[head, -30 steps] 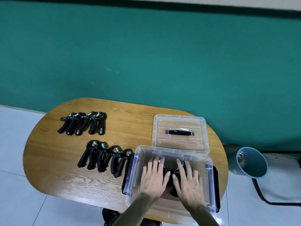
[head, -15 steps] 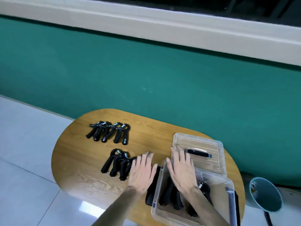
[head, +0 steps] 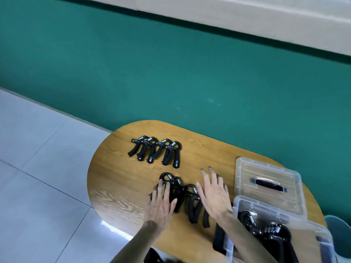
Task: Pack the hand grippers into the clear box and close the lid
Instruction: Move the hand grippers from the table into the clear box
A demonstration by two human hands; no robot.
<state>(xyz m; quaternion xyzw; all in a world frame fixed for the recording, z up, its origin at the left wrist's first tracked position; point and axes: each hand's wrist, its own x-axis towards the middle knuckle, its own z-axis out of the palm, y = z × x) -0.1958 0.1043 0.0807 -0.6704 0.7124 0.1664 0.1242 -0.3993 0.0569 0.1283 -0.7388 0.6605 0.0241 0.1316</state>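
So the grippers sit in three spots right now. A far row (head: 154, 151) of black ones lies in a neat line on the table (head: 117, 179), well apart from both hands. A near bunch (head: 182, 196) lies closer to the person, kind of overlapping each other, springs pointing away toward the wall. And a few more (head: 266, 232) are already down inside the box (head: 311, 228), which sits at the table's right end, partly cut off by the bottom edge of the view.

The left hand (head: 161, 204) is flat, fingers spread, lying on top of the left side of the near bunch; looks like it's touching them, but nothing is clamped. The right hand (head: 214, 194) is also spread wide, palm down, just right of that bunch, its thumb near the rightmost gripper's spring. Can't tell if it's actually touching the table or hovering. Its forearm crosses over the box's near left corner.

The lid (head: 267, 185) lies off the box, flat on the table just behind it, black handle facing up. A dark flat thing (head: 219, 239) lies against the box's left wall; hard to say what it is.

Beyond that: green wall (head: 171, 73) behind the table, pale tiled floor (head: 38, 168) on the left, and a teal bin (head: 340, 236) peeking in at the right edge.
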